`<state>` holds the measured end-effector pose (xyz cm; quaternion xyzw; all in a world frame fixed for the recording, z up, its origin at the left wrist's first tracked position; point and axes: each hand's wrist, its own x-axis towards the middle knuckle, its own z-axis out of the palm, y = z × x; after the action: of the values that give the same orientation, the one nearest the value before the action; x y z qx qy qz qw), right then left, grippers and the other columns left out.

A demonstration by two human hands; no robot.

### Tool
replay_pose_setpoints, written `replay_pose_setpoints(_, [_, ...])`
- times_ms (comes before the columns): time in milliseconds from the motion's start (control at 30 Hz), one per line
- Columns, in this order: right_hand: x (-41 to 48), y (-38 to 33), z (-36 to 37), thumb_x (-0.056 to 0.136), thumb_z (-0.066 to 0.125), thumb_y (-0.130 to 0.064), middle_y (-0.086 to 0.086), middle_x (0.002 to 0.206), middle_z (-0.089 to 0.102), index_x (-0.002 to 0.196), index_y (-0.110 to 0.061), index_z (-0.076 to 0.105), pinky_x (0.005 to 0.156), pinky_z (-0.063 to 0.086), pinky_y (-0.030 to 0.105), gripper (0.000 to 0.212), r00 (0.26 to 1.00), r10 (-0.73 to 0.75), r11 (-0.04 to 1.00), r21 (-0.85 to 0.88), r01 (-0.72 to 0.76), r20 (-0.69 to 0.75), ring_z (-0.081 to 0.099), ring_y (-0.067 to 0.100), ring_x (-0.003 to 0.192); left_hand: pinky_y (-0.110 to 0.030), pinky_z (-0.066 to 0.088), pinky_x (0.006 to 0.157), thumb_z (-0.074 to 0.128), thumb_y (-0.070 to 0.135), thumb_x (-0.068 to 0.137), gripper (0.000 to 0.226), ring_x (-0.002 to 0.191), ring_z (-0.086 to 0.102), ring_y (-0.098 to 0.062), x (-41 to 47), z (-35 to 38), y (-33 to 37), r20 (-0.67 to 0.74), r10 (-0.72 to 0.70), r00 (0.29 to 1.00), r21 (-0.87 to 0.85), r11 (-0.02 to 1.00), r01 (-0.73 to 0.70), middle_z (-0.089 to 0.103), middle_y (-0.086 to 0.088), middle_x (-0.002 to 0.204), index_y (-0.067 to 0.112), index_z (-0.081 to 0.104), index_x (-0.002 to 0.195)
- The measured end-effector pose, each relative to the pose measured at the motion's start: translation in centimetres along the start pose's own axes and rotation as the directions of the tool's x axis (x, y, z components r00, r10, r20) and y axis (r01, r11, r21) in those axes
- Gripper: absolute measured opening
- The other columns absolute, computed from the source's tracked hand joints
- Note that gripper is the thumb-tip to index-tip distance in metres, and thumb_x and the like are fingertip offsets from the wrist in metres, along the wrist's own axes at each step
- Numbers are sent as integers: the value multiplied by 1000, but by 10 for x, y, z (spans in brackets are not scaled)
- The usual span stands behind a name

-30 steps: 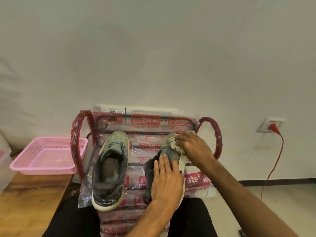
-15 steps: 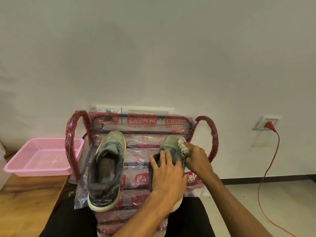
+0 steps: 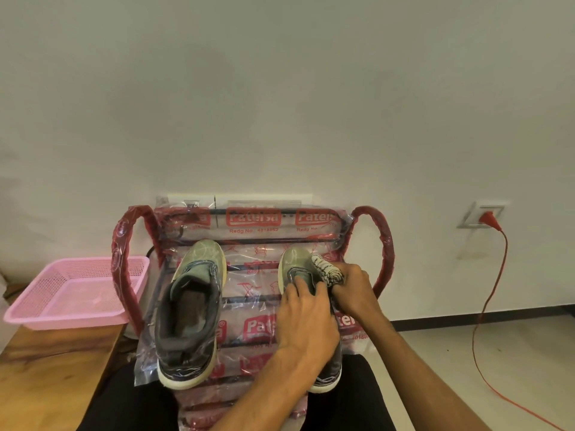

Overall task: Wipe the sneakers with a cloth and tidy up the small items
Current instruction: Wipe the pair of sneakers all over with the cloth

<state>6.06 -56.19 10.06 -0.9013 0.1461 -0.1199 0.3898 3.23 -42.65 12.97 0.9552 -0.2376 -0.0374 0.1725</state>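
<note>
Sneakers on the rack [image 3: 249, 299]
Left sneaker [image 3: 189, 309] and right sneaker [image 3: 294, 262] lie side by side on the rack, cloth [image 3: 326, 270] against the right one's toe. A basket [image 3: 68, 321] on a table [image 3: 46, 368] stands left of the rack, a wall socket [image 3: 480, 214] right.

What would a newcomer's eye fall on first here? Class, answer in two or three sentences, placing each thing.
In the middle, the left hand presses on one sneaker while the right hand holds a patterned cloth to its toe; a second sneaker sits beside it on the red-wrapped rack. A pink basket stands at the left, a red cable hangs from a wall socket at the right.
</note>
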Motion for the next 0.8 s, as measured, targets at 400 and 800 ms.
replay_pose_setpoints(400, [16,-30,-33,86,66,-5,-2,124,65,122,-24,65,92,52,37,41,876,-389,802,-362,475,287,60,19,113,-46,18,120,64,17,91,77,146,18,-40,-4,13,20,115,44,992,227,971,-70,22,-29,155,-4,18,149])
replay_pose_setpoints(800, [28,-16,-26,92,64,-20,0,140,54,130,-20,60,108,36,31,38,713,-471,471,-536,701,519,42,16,135,-48,15,121,68,14,88,84,146,13,-41,-2,15,19,157,46,987,306,948,-92,14,-30,156,-6,15,149])
